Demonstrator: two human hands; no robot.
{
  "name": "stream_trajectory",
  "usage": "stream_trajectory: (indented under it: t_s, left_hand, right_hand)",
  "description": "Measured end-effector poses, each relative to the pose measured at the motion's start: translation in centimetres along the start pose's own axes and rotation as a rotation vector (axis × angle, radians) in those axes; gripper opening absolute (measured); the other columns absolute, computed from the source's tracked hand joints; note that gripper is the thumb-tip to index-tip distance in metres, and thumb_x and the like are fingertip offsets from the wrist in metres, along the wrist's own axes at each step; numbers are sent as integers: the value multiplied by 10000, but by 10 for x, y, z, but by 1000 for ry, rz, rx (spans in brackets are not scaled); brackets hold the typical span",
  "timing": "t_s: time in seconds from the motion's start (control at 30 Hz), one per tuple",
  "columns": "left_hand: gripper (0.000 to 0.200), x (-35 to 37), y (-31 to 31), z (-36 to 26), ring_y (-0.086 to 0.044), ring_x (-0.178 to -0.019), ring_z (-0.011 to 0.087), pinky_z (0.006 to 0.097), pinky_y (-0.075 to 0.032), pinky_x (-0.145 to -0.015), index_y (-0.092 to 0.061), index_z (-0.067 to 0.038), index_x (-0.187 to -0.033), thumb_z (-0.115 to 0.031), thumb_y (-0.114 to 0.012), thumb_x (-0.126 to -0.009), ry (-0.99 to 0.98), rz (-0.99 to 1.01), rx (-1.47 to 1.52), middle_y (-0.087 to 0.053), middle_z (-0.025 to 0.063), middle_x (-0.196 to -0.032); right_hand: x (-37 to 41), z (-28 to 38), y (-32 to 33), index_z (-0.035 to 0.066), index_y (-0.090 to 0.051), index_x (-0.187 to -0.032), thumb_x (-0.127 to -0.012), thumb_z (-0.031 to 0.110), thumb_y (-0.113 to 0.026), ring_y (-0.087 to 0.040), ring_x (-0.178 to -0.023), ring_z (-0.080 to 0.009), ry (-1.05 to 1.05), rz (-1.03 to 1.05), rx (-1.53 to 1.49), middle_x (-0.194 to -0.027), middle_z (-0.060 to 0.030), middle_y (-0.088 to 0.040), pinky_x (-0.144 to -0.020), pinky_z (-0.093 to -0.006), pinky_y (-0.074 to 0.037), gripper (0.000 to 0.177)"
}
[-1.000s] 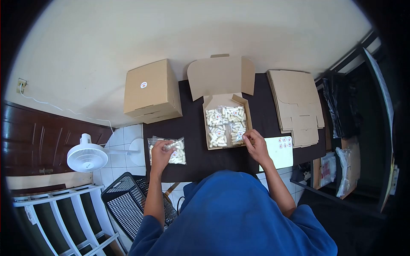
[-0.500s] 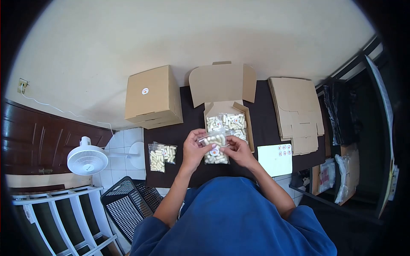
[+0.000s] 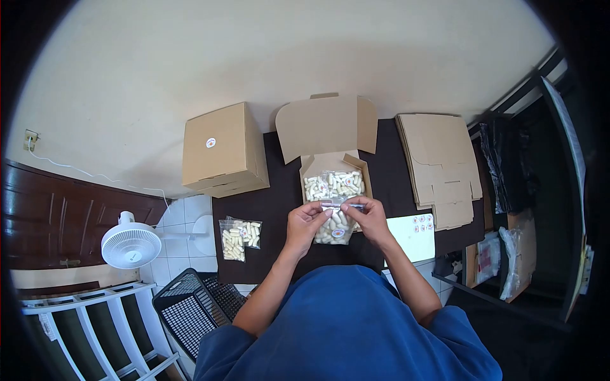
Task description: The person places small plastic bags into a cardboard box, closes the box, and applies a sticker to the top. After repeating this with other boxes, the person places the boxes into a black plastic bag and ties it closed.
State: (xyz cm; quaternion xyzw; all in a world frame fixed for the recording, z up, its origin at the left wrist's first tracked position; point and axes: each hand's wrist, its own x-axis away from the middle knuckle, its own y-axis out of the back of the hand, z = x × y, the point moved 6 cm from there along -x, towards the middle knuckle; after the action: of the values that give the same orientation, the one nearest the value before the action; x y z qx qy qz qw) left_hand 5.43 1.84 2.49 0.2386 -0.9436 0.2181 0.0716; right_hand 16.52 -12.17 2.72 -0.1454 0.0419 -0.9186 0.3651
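Note:
A clear plastic bag of white capsules (image 3: 334, 230) with a round sticker hangs upright between my two hands, in front of an open cardboard box (image 3: 370, 184). My left hand (image 3: 307, 223) pinches the bag's top edge on the left. My right hand (image 3: 368, 220) pinches the same edge on the right. Inside the box lie more capsule bags (image 3: 344, 183), with the lower part of the box hidden behind my hands and the held bag. Two further capsule bags (image 3: 240, 237) lie overlapping on the dark table (image 3: 279, 209) at the left.
Closed cardboard boxes (image 3: 222, 152) are stacked at the back left. Flattened cardboard (image 3: 441, 152) lies at the right, with a sticker sheet (image 3: 406, 240) in front of it. A white fan (image 3: 131, 244) and a black basket (image 3: 190, 311) stand left of the table.
The held bag has moved slightly right and now hangs straighter. My fingers have come to its top edge, which looks flattened between them. The view has shifted slightly.

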Motion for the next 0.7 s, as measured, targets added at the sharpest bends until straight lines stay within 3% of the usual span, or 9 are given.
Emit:
stream_trajectory:
  t_s: [0.1,0.37,0.47,0.57,0.6,0.7]
  left_hand:
    - [214,2,5,7,-704,-920,150,272,-567,-858,-673,73,-1149,-38,-664,-967,91,-11,241,-722,127,-1039]
    - [190,0,13,12,-707,-910,164,289,-589,-789,-673,64,-1121,-54,-663,-973,98,-63,37,-721,138,-1033]
    - [177,3,9,9,-699,-892,145,271,-579,-768,-679,51,-1111,-58,-670,-972,47,-99,72,-722,120,-1019]
    - [166,5,5,7,-683,-875,119,246,-558,-769,-684,40,-1108,-47,-675,-967,-27,-157,64,-720,98,-1007]
    - [163,5,5,5,-677,-870,110,238,-550,-772,-685,37,-1109,-40,-677,-965,-54,-180,49,-719,90,-1005]
    - [203,6,2,6,-683,-973,122,242,-536,-874,-687,52,-1146,-35,-683,-962,-163,-186,-42,-723,92,-1049]
  right_hand:
    - [-3,6,4,-7,-737,-1002,-934,111,-741,-614,-771,-44,-15,-27,5,-846,-3,-708,-705,-211,-486,137]
    - [-5,8,7,-4,-713,-1025,-926,102,-747,-617,-835,-42,-34,-12,48,-916,-9,-698,-721,-209,-490,149]
    - [-3,22,2,9,-678,-1075,-905,82,-754,-620,-857,-75,150,-138,77,-975,-40,-676,-721,-231,-492,200]
    - [24,78,-8,11,-636,-1136,-879,65,-760,-620,-852,-126,712,-558,928,-1019,-77,-648,-723,-269,-494,291]
    - [31,95,-14,-15,-683,-1042,-857,94,-770,-649,-742,-205,811,-550,968,-867,-116,-660,-659,-313,-488,232]
    - [19,70,-21,-35,-712,-910,-863,106,-767,-640,-703,-194,493,-282,525,-807,-122,-664,-647,-309,-493,159]
